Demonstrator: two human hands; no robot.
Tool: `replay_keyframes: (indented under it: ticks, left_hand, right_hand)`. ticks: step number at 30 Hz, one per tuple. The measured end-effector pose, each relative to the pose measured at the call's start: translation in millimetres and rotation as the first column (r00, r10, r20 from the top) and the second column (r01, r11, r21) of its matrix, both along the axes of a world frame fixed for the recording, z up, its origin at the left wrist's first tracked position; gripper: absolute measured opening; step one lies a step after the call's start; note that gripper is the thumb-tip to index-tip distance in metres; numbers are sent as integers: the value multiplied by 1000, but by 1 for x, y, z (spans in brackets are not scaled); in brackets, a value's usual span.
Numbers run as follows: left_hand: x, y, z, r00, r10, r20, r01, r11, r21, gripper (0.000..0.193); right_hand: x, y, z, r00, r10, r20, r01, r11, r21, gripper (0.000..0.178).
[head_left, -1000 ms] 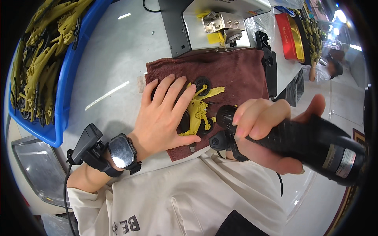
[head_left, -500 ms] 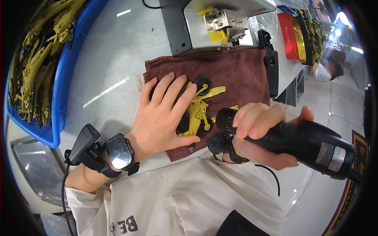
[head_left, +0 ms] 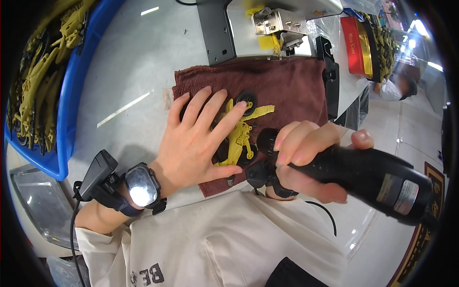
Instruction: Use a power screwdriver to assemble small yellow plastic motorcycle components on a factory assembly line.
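Left hand [head_left: 197,138] flat, fingers spread on yellow toy [head_left: 237,136] — right hand [head_left: 306,160] tight round black power screwdriver [head_left: 363,179]

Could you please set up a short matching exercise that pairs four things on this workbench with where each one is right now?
Things:
1. yellow toy vehicle
2. black power screwdriver
3. blue bin
4. red box

Places:
A. gripped in the right hand
B. far right of the bench
C. pinned on the maroon cloth under the left hand
D. left edge, full of yellow parts

Pairs: 1-C, 2-A, 3-D, 4-B
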State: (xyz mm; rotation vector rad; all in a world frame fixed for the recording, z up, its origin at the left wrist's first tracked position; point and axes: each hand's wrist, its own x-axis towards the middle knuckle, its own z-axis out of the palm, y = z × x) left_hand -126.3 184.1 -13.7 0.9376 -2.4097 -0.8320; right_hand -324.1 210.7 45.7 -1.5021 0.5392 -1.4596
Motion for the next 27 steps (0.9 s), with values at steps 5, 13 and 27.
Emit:
replay_keyframes:
  ticks: [5,13,27]
  left_hand:
    - [-3,-1,0,1000,-23,9,23,999,-26,88]
    - [-2,3,1,1000,8,-3,-8,1000,-15,94]
    - [3,2,-6,999,24,-49,-25,999,-30,99]
  right_hand:
    - [-2,-19,22,993,-101,-55,98,993,-64,72]
    - [14,-111,54,736,-670,-99,634,732,-250,63]
    - [38,-14,14,992,-105,-64,87,969,-232,86]
